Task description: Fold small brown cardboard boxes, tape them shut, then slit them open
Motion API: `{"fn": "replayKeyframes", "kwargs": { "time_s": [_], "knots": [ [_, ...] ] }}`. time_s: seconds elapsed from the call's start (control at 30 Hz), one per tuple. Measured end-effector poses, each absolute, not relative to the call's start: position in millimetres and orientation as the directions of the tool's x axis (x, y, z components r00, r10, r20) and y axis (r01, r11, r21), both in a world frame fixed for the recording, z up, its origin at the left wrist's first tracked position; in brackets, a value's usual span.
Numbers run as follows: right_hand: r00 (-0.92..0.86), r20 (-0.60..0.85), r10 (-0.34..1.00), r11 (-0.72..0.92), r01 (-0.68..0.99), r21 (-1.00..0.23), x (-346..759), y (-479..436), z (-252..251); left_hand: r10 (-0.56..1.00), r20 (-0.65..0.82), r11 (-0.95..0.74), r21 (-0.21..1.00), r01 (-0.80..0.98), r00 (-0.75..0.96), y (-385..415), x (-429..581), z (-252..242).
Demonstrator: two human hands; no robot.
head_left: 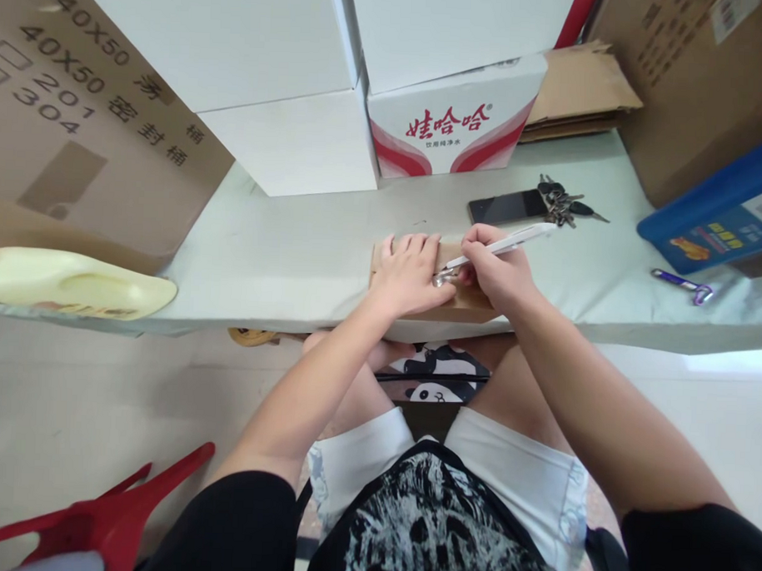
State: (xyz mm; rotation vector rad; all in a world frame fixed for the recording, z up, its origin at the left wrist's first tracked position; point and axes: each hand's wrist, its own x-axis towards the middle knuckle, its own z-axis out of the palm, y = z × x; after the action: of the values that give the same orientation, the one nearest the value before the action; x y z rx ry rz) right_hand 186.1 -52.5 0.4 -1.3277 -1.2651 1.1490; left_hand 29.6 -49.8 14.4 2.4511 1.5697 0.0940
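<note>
My left hand (407,275) lies flat with its fingers stretched out on a small brown cardboard box (469,301) at the table's front edge. In my right hand (499,269) a white pen (523,236) is gripped between thumb and fingers, tilted, with its lower end pointing at the box top. A small shiny, clear or metallic object (442,278) rests on the box between my hands, close to the pen's tip. Its kind is hard to make out. Part of the box top is hidden under both hands.
Behind my hands lie a black phone (507,207) and a key bunch (562,200). White boxes (298,145) and a red-and-white carton (449,130) stand at the back. A yellow bottle (74,281) lies left; a blue package (714,214) and a purple tool (678,282) are right.
</note>
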Motion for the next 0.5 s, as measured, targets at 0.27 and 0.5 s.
{"fn": "replayKeyframes", "kwargs": {
  "time_s": [0.27,0.5],
  "knots": [
    [0.038,0.054,0.998,0.046,0.183,-0.982,183.6,-53.0,-1.0,0.907,-0.06,-0.394,0.227,0.891,0.416,-48.9,28.9,12.3],
    [0.027,0.086,0.996,0.075,0.285,-0.956,183.0,-52.2,-2.2,0.911,-0.051,-0.389,0.23,0.892,0.41,-49.4,30.1,12.4]
  ]
}}
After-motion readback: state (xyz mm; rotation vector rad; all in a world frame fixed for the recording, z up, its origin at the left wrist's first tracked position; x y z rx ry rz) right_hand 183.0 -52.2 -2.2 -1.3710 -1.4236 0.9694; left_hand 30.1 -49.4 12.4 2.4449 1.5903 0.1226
